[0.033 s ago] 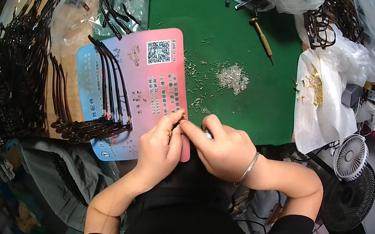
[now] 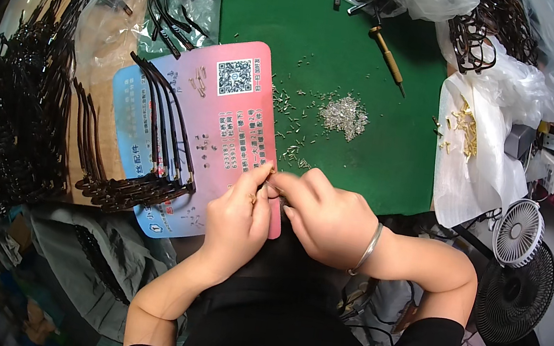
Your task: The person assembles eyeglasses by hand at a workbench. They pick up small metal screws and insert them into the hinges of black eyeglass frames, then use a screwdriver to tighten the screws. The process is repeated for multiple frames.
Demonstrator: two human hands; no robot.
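My left hand [image 2: 238,213] is closed in a pinch over the near edge of a pink and blue printed mat [image 2: 250,63]. A small gold-coloured piece [image 2: 251,198] shows between its fingers; what kind it is I cannot make out. The fingertips of my right hand [image 2: 330,223] meet those of the left, pinched around something hidden and slightly blurred. To the left, dark glasses frames [image 2: 139,193] lie in a row on the mat with their temples pointing away. Small metal pieces [image 2: 207,145] are scattered on the mat beside them.
Right of the mat, a pile of tiny silver parts [image 2: 344,116] and loose pins lie on a green work surface [image 2: 362,174]. A brass-handled screwdriver [image 2: 388,60] lies beyond. Gold screws [image 2: 465,131] sit on white wrapping. Dark temples [image 2: 25,102] are heaped far left; fans [image 2: 519,233] stand right.
My right hand has turned slightly, its fingers shifting at the left fingertips. A shiny round end seen in its grip before is now hidden. The left hand stays nearly in place.
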